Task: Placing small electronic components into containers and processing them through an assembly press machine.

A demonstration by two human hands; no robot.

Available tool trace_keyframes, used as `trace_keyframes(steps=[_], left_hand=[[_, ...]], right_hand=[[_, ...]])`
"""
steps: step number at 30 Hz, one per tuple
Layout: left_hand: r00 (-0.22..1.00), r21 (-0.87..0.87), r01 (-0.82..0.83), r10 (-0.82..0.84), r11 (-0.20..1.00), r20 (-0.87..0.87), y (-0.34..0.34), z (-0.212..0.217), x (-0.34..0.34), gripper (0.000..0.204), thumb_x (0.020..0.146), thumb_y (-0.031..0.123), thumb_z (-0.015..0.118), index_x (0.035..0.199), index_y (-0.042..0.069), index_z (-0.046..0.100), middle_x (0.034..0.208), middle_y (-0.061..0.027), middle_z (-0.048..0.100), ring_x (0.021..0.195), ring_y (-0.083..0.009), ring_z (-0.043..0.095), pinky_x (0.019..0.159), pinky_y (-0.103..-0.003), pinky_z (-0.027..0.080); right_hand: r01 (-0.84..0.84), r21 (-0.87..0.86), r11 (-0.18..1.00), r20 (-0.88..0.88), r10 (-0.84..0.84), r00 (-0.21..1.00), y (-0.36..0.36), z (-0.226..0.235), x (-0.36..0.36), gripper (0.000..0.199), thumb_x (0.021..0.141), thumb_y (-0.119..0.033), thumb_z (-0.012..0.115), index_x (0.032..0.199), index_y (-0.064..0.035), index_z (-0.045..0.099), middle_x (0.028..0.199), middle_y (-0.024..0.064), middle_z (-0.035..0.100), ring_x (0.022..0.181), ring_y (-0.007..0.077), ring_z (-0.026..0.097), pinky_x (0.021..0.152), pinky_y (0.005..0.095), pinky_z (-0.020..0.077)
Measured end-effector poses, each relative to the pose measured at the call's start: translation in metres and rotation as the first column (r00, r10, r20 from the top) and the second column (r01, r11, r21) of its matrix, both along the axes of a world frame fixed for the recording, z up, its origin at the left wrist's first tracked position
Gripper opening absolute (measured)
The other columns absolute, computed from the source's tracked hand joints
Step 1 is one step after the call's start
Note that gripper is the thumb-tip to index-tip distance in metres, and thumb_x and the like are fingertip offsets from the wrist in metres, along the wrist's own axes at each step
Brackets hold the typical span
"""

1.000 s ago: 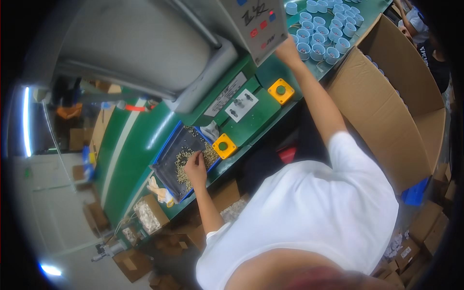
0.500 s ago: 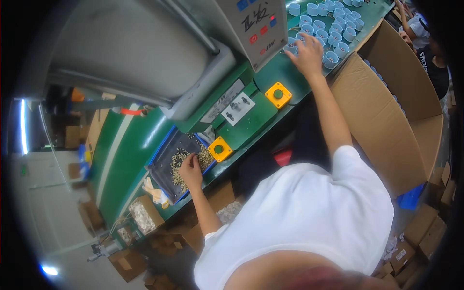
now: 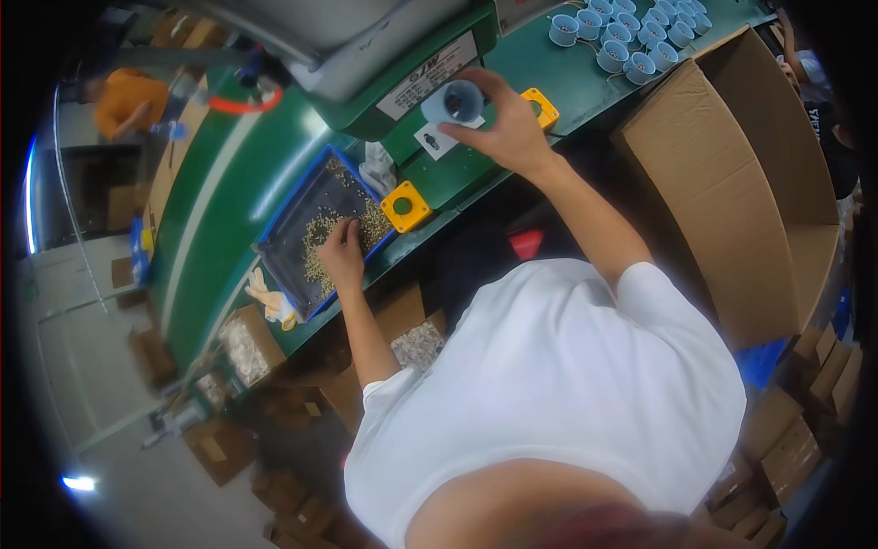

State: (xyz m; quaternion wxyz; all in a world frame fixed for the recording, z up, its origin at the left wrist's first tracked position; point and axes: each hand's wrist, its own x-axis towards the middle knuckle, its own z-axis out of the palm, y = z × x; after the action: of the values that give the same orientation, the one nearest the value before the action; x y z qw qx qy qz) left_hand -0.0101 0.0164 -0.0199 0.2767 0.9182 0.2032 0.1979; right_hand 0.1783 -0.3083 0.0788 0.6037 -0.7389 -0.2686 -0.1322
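My right hand [image 3: 517,137] grips a light blue round cup [image 3: 437,107] between thumb and fingers. Dark and reddish bits show inside the cup's mouth. The cup is in front of the green press head [image 3: 389,82], partly covering the white fixture plate [image 3: 435,143] on the green base. My left hand [image 3: 342,252] is low over a blue-rimmed dark tray [image 3: 291,252], at a spread of small brass-coloured parts [image 3: 320,229]. Its fingertips are pinched together; whatever is between them is too small to make out.
Two yellow button boxes [image 3: 405,207] flank the fixture. Several blue cups [image 3: 614,57] stand on the table at the far right, beside a big open cardboard box [image 3: 722,183]. A pale glove [image 3: 265,297] lies by the tray. Another person in orange [image 3: 128,101] is at the far left.
My right hand has come left from the group of cups to the fixture, now holding a cup. My left hand stays at the brass parts. The whole view has shifted somewhat.
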Motion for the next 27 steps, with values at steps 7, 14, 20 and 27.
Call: trace_keyframes(steps=[7, 14, 20, 27], left_hand=[[0.999, -0.008, 0.002, -0.003, 1.000, -0.047, -0.003, 0.006, -0.003, 0.022, 0.099, 0.021, 0.072, 0.108, 0.001, 0.077, 0.083, -0.0143, 0.077, 0.074, -0.0199, 0.075, 0.070, -0.032, 0.055], [0.999, 0.036, 0.027, -0.026, 0.999, -0.022, 0.001, 0.002, -0.002, 0.023, 0.100, 0.022, 0.071, 0.106, 0.001, 0.076, 0.081, -0.0139, 0.076, 0.073, -0.0223, 0.075, 0.070, -0.032, 0.055], [0.999, 0.048, 0.032, -0.031, 0.998, -0.032, -0.009, 0.015, 0.004, 0.019, 0.099, 0.018, 0.071, 0.103, -0.001, 0.075, 0.083, -0.0142, 0.076, 0.074, -0.0268, 0.074, 0.071, -0.035, 0.056], [0.860, 0.210, 0.353, -0.404, 0.912, 0.311, -0.095, 0.026, 0.019, 0.009, 0.087, 0.006, 0.075, 0.095, 0.004, 0.073, 0.102, -0.0116, 0.075, 0.106, -0.0337, 0.070, 0.090, -0.044, 0.056]], right_hand=[[0.140, -0.212, 0.967, 0.309, -0.070, 0.949, 0.019, -0.008, 0.004, 0.061, 0.079, -0.033, 0.090, 0.122, 0.0011, 0.064, 0.118, 0.0170, 0.070, 0.108, 0.0355, 0.068, 0.093, 0.0404, 0.0560], [0.192, -0.228, 0.955, 0.413, -0.084, 0.907, 0.022, -0.006, 0.003, 0.059, 0.079, -0.033, 0.089, 0.120, 0.0008, 0.065, 0.118, 0.0166, 0.069, 0.109, 0.0357, 0.067, 0.091, 0.0427, 0.0565], [0.190, -0.435, 0.880, 0.334, -0.038, 0.942, 0.025, 0.003, 0.012, 0.056, 0.080, -0.032, 0.087, 0.119, 0.0008, 0.063, 0.115, 0.0162, 0.069, 0.109, 0.0356, 0.066, 0.094, 0.0423, 0.0553], [0.294, -0.093, 0.951, 0.475, -0.217, 0.853, -0.048, -0.071, 0.039, 0.017, 0.094, -0.012, 0.067, 0.108, -0.0018, 0.065, 0.104, 0.0154, 0.069, 0.096, 0.0386, 0.063, 0.088, 0.0460, 0.0485]])
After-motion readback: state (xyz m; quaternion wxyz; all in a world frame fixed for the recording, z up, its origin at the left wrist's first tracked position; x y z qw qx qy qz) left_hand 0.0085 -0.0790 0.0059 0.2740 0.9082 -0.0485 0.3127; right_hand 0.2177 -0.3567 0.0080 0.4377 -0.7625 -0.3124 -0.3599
